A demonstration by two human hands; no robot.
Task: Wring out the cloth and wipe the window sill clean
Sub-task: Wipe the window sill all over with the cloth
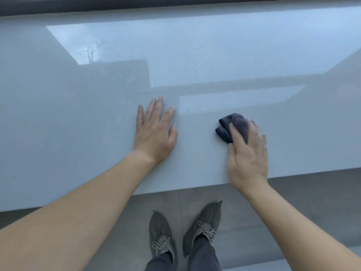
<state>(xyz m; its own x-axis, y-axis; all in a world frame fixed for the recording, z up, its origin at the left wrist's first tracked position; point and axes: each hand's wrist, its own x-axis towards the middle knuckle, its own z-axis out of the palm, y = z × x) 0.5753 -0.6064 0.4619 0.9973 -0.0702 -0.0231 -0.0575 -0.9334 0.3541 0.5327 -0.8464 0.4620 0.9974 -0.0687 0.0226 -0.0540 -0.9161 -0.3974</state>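
A wide, glossy pale grey window sill [88,114] fills most of the view. A bunched dark grey cloth [228,126] lies on it near the front edge, right of centre. My right hand [247,153] lies over the cloth's near side, fingers extended on top of it and pressing it to the sill; the hand's right edge is blurred. My left hand [154,133] rests flat on the sill to the left of the cloth, fingers spread and straight, holding nothing. Water streaks and droplets [90,53] show on the sill at the back left.
The dark window frame [175,4] runs along the top edge behind the sill. The sill's front edge crosses the lower part of the view. Below it are grey floor tiles [293,192] and my two feet in grey shoes [185,231].
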